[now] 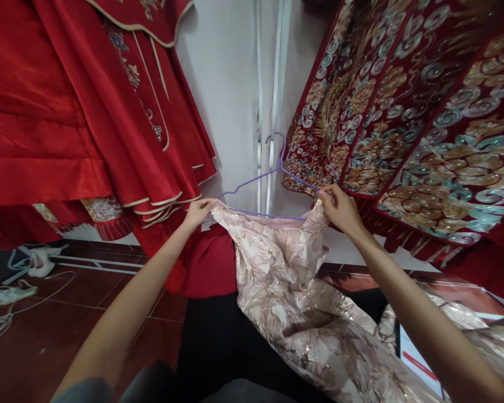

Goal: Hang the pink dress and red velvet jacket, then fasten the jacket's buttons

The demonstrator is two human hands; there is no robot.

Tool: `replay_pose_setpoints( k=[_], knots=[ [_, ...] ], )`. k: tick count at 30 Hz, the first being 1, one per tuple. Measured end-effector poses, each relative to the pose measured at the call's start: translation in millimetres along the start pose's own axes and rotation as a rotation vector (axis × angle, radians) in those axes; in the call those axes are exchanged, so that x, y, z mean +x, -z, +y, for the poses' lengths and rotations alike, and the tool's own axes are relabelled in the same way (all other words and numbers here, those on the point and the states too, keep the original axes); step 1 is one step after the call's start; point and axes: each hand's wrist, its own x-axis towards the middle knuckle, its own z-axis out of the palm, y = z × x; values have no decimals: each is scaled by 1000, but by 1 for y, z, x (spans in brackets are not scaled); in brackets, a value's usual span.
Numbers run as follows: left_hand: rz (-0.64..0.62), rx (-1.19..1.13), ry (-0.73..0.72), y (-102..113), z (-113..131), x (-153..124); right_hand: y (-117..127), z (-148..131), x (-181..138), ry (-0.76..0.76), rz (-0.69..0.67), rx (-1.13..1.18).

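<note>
A pale pink brocade garment [289, 285] with a shiny leaf pattern hangs down from a thin purple wire hanger [265, 174] held up in front of me. My left hand [198, 211] is closed on the garment's left top corner at the hanger's left end. My right hand [339, 208] pinches the garment's right top corner against the hanger's right arm. The hanger's hook points up toward the white wall. The rest of the garment trails down over my lap to the lower right.
Red satin robes with cream trim [79, 101] hang at the left. Heavily embroidered red panels [420, 112] hang at the right. White wall rails [273, 84] run up behind. A white power strip and cables [29, 263] lie on the dark red tiled floor at left.
</note>
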Motion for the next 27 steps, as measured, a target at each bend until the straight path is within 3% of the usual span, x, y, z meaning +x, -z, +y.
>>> replay_pose_setpoints(
  k=[2, 6, 9, 11, 14, 17, 21, 27],
  knots=[
    [-6, 2, -58, -7, 14, 7, 0, -1, 0, -15, -12, 3],
    [-145, 62, -220, -26, 51, 16, 0, 2, 1, -34, -29, 18],
    [-156, 37, -271, -35, 65, 13, 3, 11, 5, -63, -22, 178],
    [-141, -9, -210, -34, 63, 9, 9, 19, 7, -142, -52, 387],
    [-42, -202, 83, -32, 46, 0, 17, 31, 1, -315, -161, 677],
    [-38, -513, 327, -37, 30, -12, 12, 35, -17, -449, -199, 888],
    [15, -768, 335, -52, 21, -29, -7, 38, -46, -551, -168, 1069],
    [-1, -681, 372, -47, 11, -35, -23, 55, -62, -584, -452, 1130]
  ],
)
